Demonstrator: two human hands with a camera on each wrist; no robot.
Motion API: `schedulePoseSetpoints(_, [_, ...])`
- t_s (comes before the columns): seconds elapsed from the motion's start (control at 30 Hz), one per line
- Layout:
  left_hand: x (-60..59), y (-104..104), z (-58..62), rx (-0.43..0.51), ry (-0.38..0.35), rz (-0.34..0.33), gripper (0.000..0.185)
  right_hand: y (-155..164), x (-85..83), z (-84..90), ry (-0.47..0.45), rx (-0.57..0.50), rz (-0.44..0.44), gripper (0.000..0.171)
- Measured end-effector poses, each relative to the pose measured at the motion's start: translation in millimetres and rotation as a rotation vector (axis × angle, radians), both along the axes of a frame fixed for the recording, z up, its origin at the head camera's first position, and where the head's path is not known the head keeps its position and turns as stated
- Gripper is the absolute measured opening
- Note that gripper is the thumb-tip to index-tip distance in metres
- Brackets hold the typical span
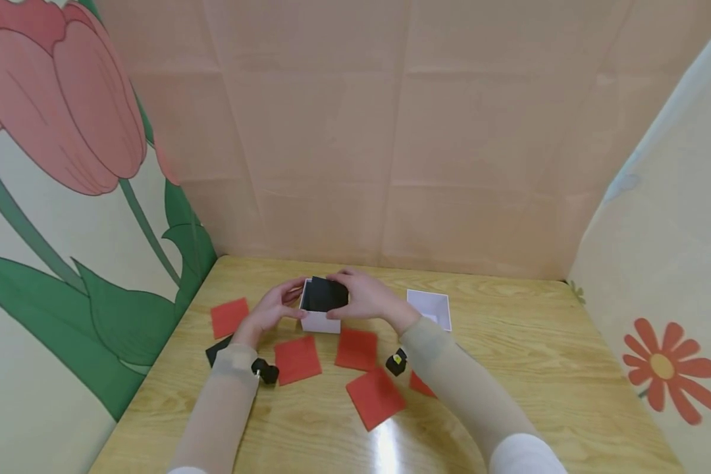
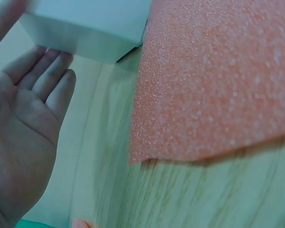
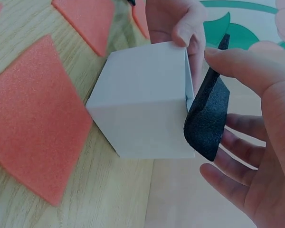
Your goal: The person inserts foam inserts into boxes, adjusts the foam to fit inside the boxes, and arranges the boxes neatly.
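A small white box [image 1: 320,320] stands open on the wooden table [image 1: 539,368]. My right hand [image 1: 364,297] pinches a black foam square [image 1: 324,294] at the box's mouth. In the right wrist view the black foam square [image 3: 209,118] is bent against the white box [image 3: 142,109], my thumb on one face and my fingers [image 3: 237,156] under the other. My left hand [image 1: 272,309] rests against the box's left side. Seen from the left wrist, its fingers [image 2: 47,80] lie straight, tips at the white box [image 2: 90,28].
Several red foam squares [image 1: 298,359] lie on the table in front of the box, one large in the left wrist view [image 2: 218,80]. A second black square [image 1: 216,349] lies by my left forearm. A white lid [image 1: 429,308] sits to the right. Cloth walls close in three sides.
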State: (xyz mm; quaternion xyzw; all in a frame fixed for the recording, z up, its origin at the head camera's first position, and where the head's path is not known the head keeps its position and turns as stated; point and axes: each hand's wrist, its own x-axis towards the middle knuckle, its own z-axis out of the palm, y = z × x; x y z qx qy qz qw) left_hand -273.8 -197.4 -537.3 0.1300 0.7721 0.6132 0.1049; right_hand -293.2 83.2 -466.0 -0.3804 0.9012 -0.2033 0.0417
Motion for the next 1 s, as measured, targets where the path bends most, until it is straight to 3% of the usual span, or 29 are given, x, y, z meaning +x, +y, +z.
schedulePoseSetpoints(0.5, [-4.8,5.0,-5.4,0.011,0.008,-0.009,0.089,-3.4,-12.6,1.7,-0.022,0.035,-0.018,0.086])
schedulePoseSetpoints(1.0, [-8.5,10.7,-1.7,0.002,-0.008,0.023,0.089,-12.8,-26.1,5.2,-0.005,0.056,-0.010,0.083])
